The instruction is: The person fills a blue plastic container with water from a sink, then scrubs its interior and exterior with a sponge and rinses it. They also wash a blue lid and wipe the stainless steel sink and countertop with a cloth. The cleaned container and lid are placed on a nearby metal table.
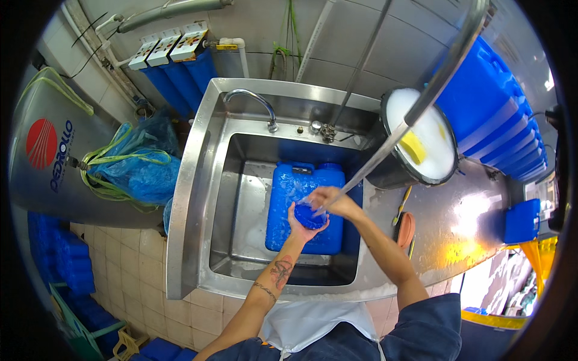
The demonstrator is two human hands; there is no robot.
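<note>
My left hand (308,229) holds a round blue plastic cap (310,217), hollow side up, over the sink. Water from the hose or spout (415,110) above runs into it. Close by on the right is my right hand (332,201), fingers curled in the stream at the cap's rim; whether they grip anything is hidden by water and blur. Beneath both hands, a wet blue plastic jerrycan (289,189) lies flat in the steel sink basin (247,203).
A black bucket (384,167) of suds with a yellow sponge (412,147) stands right of the basin. A brush (402,205) and an orange-handled scrubber (406,230) lie on the steel counter (442,216). The faucet (271,113) rises behind; blue jerrycans (487,104) line the right.
</note>
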